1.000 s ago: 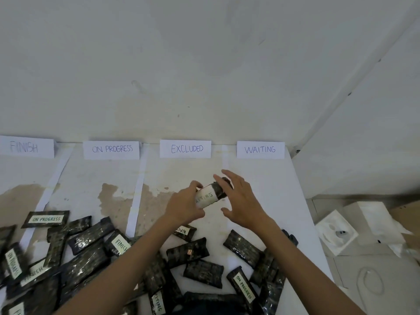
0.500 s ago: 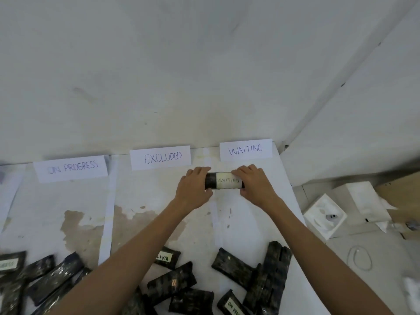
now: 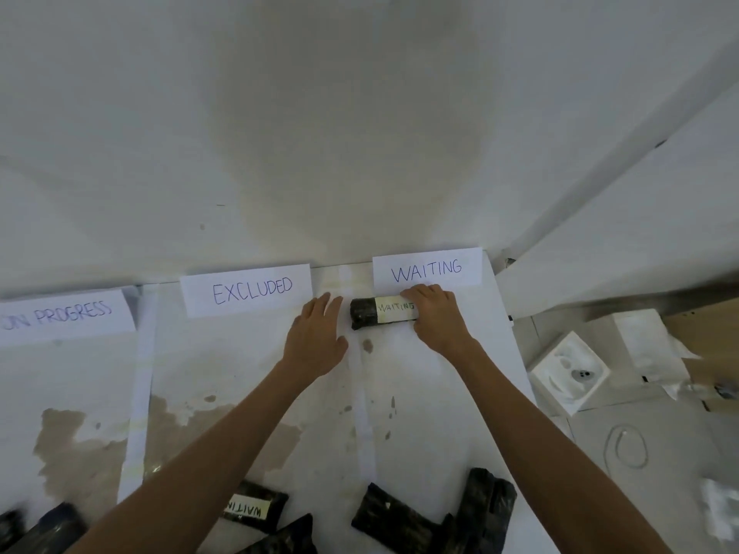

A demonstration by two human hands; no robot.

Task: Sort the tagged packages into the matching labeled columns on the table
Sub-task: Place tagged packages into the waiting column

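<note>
A black package with a white tag reading WAITING (image 3: 378,313) lies on the table just below the WAITING label (image 3: 427,269). My right hand (image 3: 436,315) rests over its right end, fingers curled over the top. My left hand (image 3: 318,333) lies flat and open on the table just left of the package, not touching it. The EXCLUDED label (image 3: 246,289) and the ON PROGRESS label (image 3: 66,317) stand along the back edge. More black packages lie near me, one tagged WAITING (image 3: 252,509) and an untagged one (image 3: 394,517).
White paper strips (image 3: 140,377) divide the table into columns. The wall rises right behind the labels. The table's right edge (image 3: 516,353) drops to a floor with a white foam insert (image 3: 570,371), boxes and a wire loop (image 3: 626,445).
Both hands carried the WAITING package forward and right and set it down under the WAITING label. My left hand has let go and moved a little left.
</note>
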